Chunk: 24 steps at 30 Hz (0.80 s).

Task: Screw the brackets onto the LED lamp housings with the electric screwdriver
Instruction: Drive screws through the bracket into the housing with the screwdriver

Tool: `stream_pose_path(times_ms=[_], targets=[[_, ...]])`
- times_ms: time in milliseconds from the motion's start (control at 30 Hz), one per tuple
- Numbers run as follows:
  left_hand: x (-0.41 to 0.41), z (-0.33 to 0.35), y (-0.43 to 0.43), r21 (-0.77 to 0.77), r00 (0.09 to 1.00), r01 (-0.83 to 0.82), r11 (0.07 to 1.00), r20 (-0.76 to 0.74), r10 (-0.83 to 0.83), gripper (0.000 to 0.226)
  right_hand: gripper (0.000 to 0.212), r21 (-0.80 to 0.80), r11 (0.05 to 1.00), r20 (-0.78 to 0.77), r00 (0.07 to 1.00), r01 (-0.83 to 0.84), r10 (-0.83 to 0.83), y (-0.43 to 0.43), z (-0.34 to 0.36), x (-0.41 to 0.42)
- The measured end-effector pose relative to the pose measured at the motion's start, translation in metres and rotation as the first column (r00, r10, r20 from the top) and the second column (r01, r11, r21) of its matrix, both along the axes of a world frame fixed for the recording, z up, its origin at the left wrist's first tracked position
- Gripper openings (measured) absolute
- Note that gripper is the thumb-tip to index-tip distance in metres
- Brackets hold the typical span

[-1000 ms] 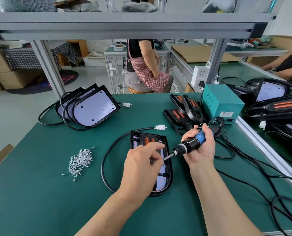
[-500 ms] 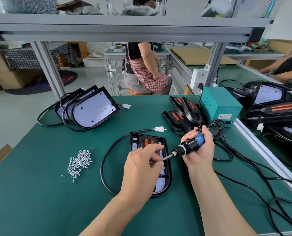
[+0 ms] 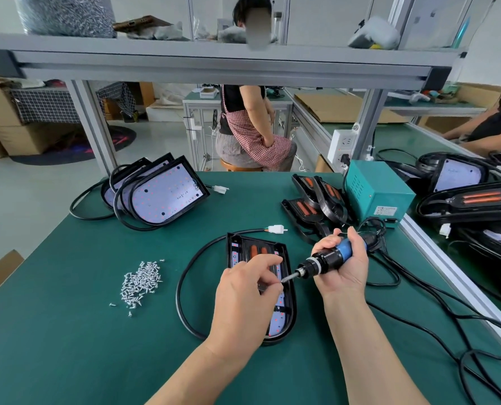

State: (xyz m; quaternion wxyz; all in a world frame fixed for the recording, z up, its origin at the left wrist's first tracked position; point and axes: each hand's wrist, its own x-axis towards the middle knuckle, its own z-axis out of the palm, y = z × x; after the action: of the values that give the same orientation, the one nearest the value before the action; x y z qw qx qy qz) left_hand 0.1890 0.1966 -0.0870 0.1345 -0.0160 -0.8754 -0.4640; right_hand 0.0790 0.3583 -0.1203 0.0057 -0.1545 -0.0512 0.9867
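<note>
Head view: the LED lamp housing (image 3: 282, 314) lies flat on the table (image 3: 68, 346), open side up and square before the person, so the bit can reach it. The right hand (image 3: 345, 267) wraps fully round the electric screwdriver (image 3: 328, 258), tilted down over the housing. The left hand (image 3: 243, 299) pinches thumb and forefinger at the bit tip, probably seating a screw too small to confirm. Loose screws (image 3: 141, 280) wait within reach.

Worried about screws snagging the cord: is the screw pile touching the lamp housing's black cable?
Apart. The head view shows bare green mat between the screw pile and the black cable left of the lamp housing.
</note>
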Motion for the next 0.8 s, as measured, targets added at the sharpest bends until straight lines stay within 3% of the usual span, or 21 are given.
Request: stream_pose_path(times_ms=[433, 800], targets=[[-0.002, -0.004, 0.000, 0.018, 1.000, -0.007, 1.000, -0.018, 0.007, 0.039, 0.018, 0.034, 0.999, 0.004, 1.000, 0.009, -0.009, -0.001, 0.005, 0.002], [0.001, -0.019, -0.003, -0.306, 0.953, -0.057, 0.950, -0.299, -0.039, 0.041, 0.020, 0.296, 0.951, 0.051, 0.993, 0.092, -0.111, -0.009, 0.017, 0.006]])
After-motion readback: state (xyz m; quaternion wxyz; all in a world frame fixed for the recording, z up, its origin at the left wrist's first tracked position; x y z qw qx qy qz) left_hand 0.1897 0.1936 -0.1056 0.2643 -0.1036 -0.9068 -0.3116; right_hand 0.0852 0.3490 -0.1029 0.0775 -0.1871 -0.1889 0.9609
